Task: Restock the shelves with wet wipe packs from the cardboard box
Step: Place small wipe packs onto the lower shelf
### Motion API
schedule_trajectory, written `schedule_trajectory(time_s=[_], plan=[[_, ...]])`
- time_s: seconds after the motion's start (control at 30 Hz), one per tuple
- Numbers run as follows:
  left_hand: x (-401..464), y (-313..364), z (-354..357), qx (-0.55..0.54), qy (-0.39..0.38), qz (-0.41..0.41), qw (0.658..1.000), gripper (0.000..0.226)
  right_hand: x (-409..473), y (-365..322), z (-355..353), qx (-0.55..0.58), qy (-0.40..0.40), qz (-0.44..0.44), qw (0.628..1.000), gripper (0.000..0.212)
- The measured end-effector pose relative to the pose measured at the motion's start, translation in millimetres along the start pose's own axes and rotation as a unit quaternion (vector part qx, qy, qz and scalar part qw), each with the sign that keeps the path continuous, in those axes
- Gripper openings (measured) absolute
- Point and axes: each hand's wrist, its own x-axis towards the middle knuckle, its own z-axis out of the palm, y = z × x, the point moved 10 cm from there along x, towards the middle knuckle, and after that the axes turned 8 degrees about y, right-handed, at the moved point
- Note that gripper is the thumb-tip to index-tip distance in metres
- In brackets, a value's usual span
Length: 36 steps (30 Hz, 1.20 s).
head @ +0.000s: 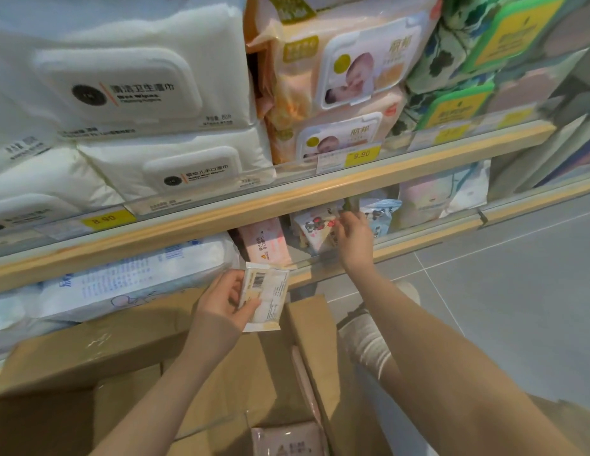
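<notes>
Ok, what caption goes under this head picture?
Left hand holds a wipe pack; right hand reaches into the lower shelf.

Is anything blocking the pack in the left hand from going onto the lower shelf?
Partly. The pack sits just outside the shelf lip; the right hand is reaching into the small packs there.

Two bare forearms, no sleeves in view, no watch or rings visible on the left hand or the right hand. Below the right forearm, a pale cream ribbed sock, and tan fabric at the lower right edge.
</notes>
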Motion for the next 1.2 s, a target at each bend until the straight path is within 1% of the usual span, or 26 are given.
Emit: schedule_trajectory(time_s=[0.1,0.23,0.3,0.37,0.4,0.47,0.53,0.57,0.6,0.67,0.7,0.73,0.77,0.83,0.9,0.93,0.97,1.0,1.07,1.13,1.2], plan=[[-0.1,1.0,0.9,0.0,-0.004,-0.003,1.0,0.033,-7.7,7.8,10.1,-0.021,-0.027,0.032,0.999,0.021],[-0.7,5.6,1.6,0.008,-0.002,-0.013,1.0,0.034,-13.0,10.9,13.7,-0.056,-0.054,0.046,0.996,0.021],[-1.1,7.5,3.3,0.003,0.001,-0.037,0.999,0.033,-17.2,11.9,4.6,-0.034,-0.055,0.057,0.996,0.026],[-1.4,19.2,4.3,-0.019,0.005,-0.046,0.999,0.03,-26.8,7.6,-14.5,0.024,-0.057,0.065,0.996,0.034],[-0.9,29.7,4.4,-0.03,0.007,-0.036,0.999,0.029,-33.4,2.2,-23.2,0.066,-0.074,0.068,0.993,0.037],[1.4,54.4,5.3,-0.048,0.011,-0.008,0.999,0.029,-51.1,-15.6,-33.1,0.155,-0.161,0.083,0.971,0.033],[4.0,78.5,7.3,-0.059,0.016,0.012,0.998,0.03,-72.9,-37.7,-38.4,0.2,-0.265,0.087,0.939,0.024],[4.7,89.8,8.7,-0.065,0.019,0.018,0.998,0.029,-79.7,-47.0,-43.0,0.205,-0.288,0.074,0.933,0.023],[4.9,101.0,10.4,-0.067,0.023,0.024,0.997,0.028,-82.4,-53.1,-50.2,0.206,-0.285,0.061,0.934,0.023],[2.7,124.4,13.9,-0.06,0.031,0.05,0.996,0.028,-77.9,-53.8,-68.9,0.196,-0.223,0.05,0.954,0.028],[0.2,135.1,16.0,-0.048,0.036,0.068,0.996,0.028,-75.7,-49.9,-77.6,0.191,-0.191,0.06,0.961,0.031],[-3.0,145.3,18.3,-0.034,0.04,0.085,0.995,0.027,-76.2,-46.4,-84.1,0.197,-0.177,0.08,0.961,0.033],[-6.2,154.0,21.8,-0.022,0.041,0.098,0.994,0.026,-79.0,-43.3,-85.4,0.22,-0.187,0.109,0.951,0.035],[-11.4,164.7,33.1,-0.014,0.029,0.107,0.994,0.025,-87.8,-43.0,-79.7,0.287,-0.237,0.151,0.916,0.042],[-16.5,171.6,51.4,-0.021,-0.011,0.11,0.994,0.028,-90.4,-46.0,-80.7,0.306,-0.259,0.146,0.904,0.049],[-18.8,175.0,61.3,-0.029,-0.033,0.116,0.992,0.03,-89.6,-46.6,-84.1,0.309,-0.258,0.136,0.905,0.045],[-20.3,177.2,69.6,-0.039,-0.05,0.119,0.991,0.03,-87.8,-46.2,-87.9,0.312,-0.252,0.127,0.907,0.036],[-20.1,177.9,75.4,-0.047,-0.06,0.114,0.991,0.03,-85.2,-43.8,-91.2,0.314,-0.244,0.119,0.91,0.027],[-14.9,172.4,82.6,-0.055,-0.071,0.087,0.992,0.031,-76.6,-34.8,-97.6,0.301,-0.23,0.106,0.919,0.017],[-6.7,160.8,85.5,-0.06,-0.077,0.064,0.993,0.035,-63.0,-22.2,-104.2,0.26,-0.21,0.092,0.938,0.011],[3.1,143.7,83.9,-0.044,-0.067,0.051,0.996,0.037,-43.0,-9.7,-114.2,0.193,-0.176,0.072,0.963,0.011]])
